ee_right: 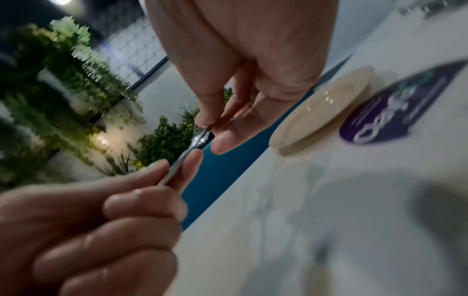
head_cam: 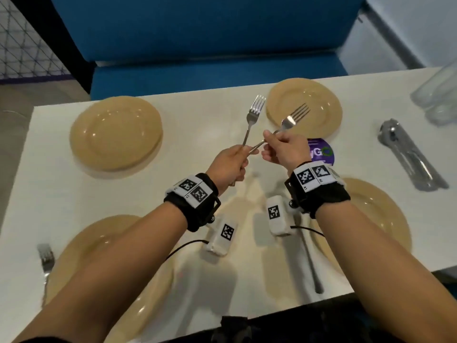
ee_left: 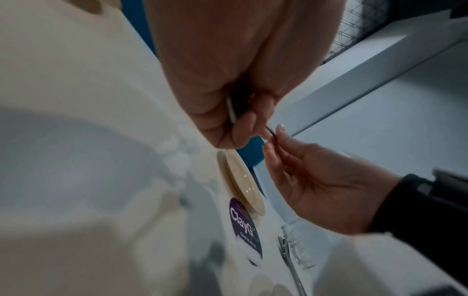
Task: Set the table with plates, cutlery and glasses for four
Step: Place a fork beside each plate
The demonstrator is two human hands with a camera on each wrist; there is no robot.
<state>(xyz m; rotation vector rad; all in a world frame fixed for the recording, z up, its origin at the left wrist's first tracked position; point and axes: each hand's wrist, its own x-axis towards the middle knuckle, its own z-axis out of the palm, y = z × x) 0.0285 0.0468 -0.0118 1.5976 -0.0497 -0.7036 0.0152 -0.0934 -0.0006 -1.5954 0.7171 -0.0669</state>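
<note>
Above the middle of the white table my left hand grips the handle of a steel fork that points up and away. A second fork crosses it, tines slanting right over the far right plate. My right hand pinches this fork near its neck, while its handle end reaches into the left hand's fingers. In the right wrist view the fingertips pinch the fork and the left hand holds its handle. Tan plates sit at far left, near left and near right.
A fork lies left of the near left plate, and a cutlery handle lies left of the near right plate. A pile of cutlery and clear glasses stand at the right end. A purple sticker marks the tabletop. A blue bench lies beyond.
</note>
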